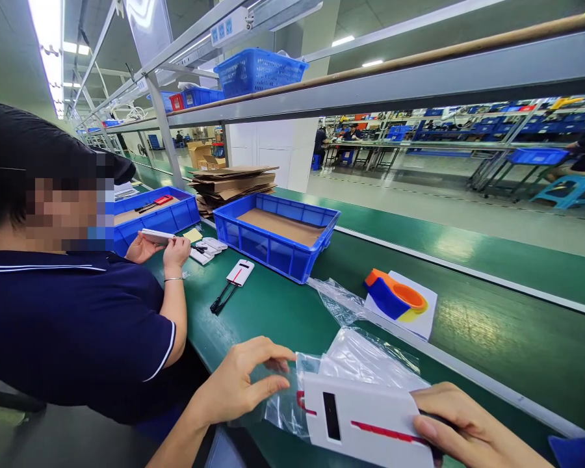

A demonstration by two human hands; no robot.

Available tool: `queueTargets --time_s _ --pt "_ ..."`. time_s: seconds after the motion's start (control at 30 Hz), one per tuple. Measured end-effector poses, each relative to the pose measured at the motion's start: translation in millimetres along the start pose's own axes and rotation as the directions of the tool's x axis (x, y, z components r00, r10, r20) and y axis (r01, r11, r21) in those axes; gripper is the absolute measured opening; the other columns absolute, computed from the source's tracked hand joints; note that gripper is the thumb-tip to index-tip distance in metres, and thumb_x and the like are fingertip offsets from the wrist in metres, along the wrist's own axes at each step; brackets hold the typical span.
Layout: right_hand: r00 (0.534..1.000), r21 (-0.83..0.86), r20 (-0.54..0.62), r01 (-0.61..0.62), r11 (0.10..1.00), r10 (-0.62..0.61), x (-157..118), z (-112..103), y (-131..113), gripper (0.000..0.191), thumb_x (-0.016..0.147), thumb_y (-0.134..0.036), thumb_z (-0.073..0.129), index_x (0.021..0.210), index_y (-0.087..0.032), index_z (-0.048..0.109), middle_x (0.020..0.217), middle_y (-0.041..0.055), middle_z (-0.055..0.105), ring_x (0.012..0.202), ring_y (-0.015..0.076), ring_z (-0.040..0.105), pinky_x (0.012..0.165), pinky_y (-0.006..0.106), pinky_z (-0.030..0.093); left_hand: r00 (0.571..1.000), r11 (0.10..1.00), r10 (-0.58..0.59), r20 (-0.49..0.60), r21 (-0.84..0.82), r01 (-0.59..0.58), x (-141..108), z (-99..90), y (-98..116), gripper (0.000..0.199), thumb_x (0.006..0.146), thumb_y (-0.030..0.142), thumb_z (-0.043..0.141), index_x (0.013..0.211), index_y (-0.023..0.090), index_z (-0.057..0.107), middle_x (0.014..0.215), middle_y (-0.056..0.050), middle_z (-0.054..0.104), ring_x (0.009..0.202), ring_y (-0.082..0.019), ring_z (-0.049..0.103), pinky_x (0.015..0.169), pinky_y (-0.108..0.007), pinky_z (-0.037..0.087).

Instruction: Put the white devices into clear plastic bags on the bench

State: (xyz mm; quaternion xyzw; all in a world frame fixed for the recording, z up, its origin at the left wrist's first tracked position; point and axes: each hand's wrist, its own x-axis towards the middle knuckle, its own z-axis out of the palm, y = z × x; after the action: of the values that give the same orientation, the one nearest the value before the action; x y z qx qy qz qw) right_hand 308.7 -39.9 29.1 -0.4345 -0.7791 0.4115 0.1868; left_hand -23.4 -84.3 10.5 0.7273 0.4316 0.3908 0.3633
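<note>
My right hand (463,422) grips the right end of a flat white plastic device (334,445) with a black window and a red stripe. A red loop shows at the device's left end. Next to that end is a clear plastic bag (285,413); whether the device is partly inside it I cannot tell. My left hand (241,383) is at the bag's edge, thumb and forefinger apart, fingertips touching or very near the film. More clear bags (365,357) lie behind the device on the green bench (283,312).
A co-worker (78,312) on the left holds a white device (156,236). Another white device (240,272) with black straps lies on the bench. Beyond are blue bins (292,260), stacked cardboard (234,182), and an orange and blue tape dispenser (394,294) on white paper. A shelf rail (370,97) crosses overhead.
</note>
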Motion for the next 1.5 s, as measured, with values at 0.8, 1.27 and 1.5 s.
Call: queueTargets --time_s 0.8,1.27,1.5 --pt "0.999 -0.025 -0.045 0.017 1.0 -0.018 17.0 -9.7 -3.1 0.065 0.088 -0.074 0.058 0.048 -0.023 0.06 0.05 0.0019 0.062 0.05 0.0179 0.055 0.054 0.027 0.045 0.953 0.924 -0.303 -0.006 0.243 0.296 -22.2 11.5 -91.4 0.01 0.087 0.014 0.072 0.079 0.018 0.067 0.086 -0.001 0.067 0.086 -0.02 0.06 0.083 -0.032 0.046" --pt "0.991 -0.084 -0.12 0.049 0.995 -0.059 13.2 -12.6 -0.5 0.079 0.089 -0.084 0.042 0.045 -0.02 0.059 0.047 0.0063 0.061 0.047 0.0178 0.054 0.048 0.027 0.041 0.973 0.908 -0.23 -0.011 -0.361 0.211 0.9 6.0 -56.5 0.032 0.091 0.045 0.071 0.083 0.015 0.074 0.078 -0.005 0.069 0.073 -0.017 0.062 0.071 -0.027 0.049" --pt "0.988 -0.051 -0.067 0.134 0.99 -0.137 11.4 -6.2 -5.8 0.079 0.095 -0.079 0.037 0.048 -0.02 0.06 0.046 0.0058 0.062 0.044 0.0154 0.054 0.045 0.025 0.038 0.978 0.947 -0.197 -0.069 -0.271 0.172 6.2 10.5 -52.3 0.033 0.094 0.045 0.066 0.083 0.015 0.074 0.081 -0.006 0.072 0.077 -0.018 0.062 0.074 -0.028 0.047"
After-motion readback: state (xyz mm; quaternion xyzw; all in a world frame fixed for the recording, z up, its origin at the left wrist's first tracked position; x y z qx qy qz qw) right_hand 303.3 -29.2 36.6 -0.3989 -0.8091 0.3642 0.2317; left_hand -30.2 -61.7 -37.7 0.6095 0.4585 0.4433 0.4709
